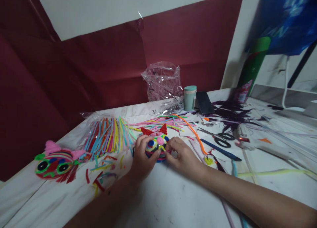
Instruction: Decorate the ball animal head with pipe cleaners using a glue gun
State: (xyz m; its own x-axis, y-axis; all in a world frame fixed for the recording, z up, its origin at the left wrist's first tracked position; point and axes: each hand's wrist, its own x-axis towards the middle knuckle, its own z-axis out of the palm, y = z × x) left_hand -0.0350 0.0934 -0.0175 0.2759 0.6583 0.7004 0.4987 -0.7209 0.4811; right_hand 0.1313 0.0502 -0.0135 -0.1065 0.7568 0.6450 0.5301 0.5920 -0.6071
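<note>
A small animal face made of coiled pipe cleaners (160, 141) rests near the middle of the white table, with red pointed ears, blue eyes and a pink nose. My left hand (143, 157) grips its left side, thumb along the lower front edge. At the right edge of the face, my right hand (182, 156) has thumb and fingertips pinched together. Whatever sits between those fingertips is too small to make out. Further left lies a second pipe-cleaner face (53, 163) with pink ears and green-ringed black eyes.
Bundled pipe cleaners (109, 135) spread behind the hands; cut scraps (99, 180) lie in front. On the right are scissors (220, 137), a dark blue pen-like tool (220, 149), an orange pipe cleaner (192, 130) and a glue gun (267, 147). A lidded cup (190, 98) and phone (204, 102) stand behind.
</note>
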